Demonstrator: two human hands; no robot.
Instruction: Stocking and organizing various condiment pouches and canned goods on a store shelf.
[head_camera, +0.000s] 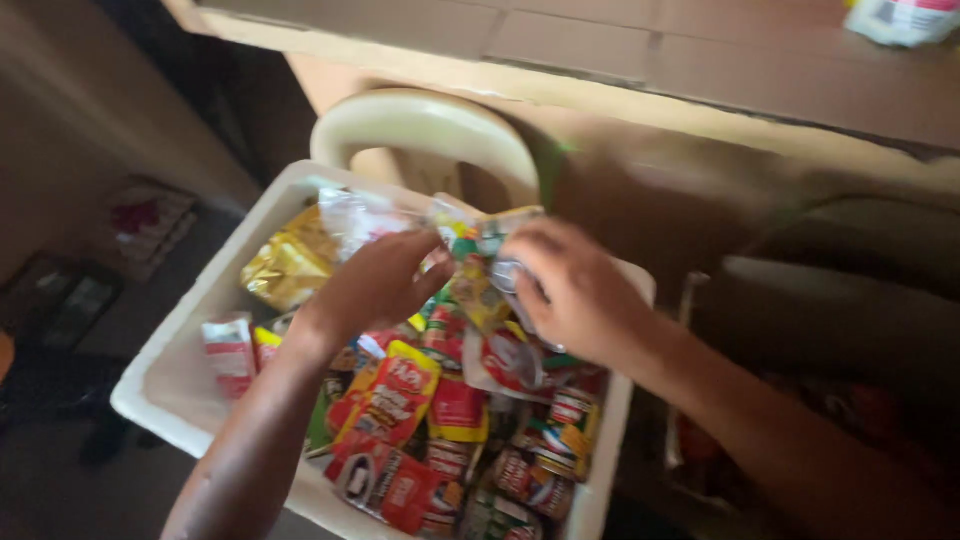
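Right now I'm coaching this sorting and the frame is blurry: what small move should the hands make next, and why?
Probably lift the strip of sachets clear of the white tub. Left hand and right hand both pinch it over the heap of packets, so raising it would separate it from the heap.

Showing as matt white foam or plastic, the tub (175, 375), smooth along its rim, and holding glossy foil-and-plastic sachets (400, 395) in red, yellow and green that are catching the light, with one crinkled gold foil packet (285, 265) gleaming brightest. Looking smooth and faintly shiny, the cream moulded-plastic chair back (425, 125), while lying matt and flat above it, the brown cardboard-like sheet (620, 45). Pinching thin, crackly clear-and-printed plastic film between them, the left hand (385, 280) and right hand (575, 290).
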